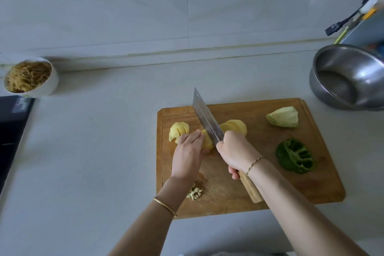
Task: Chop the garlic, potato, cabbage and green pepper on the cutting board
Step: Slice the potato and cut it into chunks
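Note:
A wooden cutting board (280,189) lies on the counter. My right hand (234,151) grips the wooden handle of a cleaver (204,118), whose blade stands in the peeled potato (207,140). My left hand (188,151) presses down on that potato piece left of the blade, fingers flat. Cut potato slices (235,125) lie to the right of the blade, and a sliced potato piece (177,131) sits at the board's left edge. A cabbage wedge (283,119) and a halved green pepper (295,156) rest on the right side. Chopped garlic (194,192) lies near my left wrist.
A steel bowl (349,77) stands tilted at the right beyond the board. A white bowl of shredded food (31,78) sits at the far left by the wall. A dark stove edge (12,131) runs along the left. Utensils (353,14) hang at top right.

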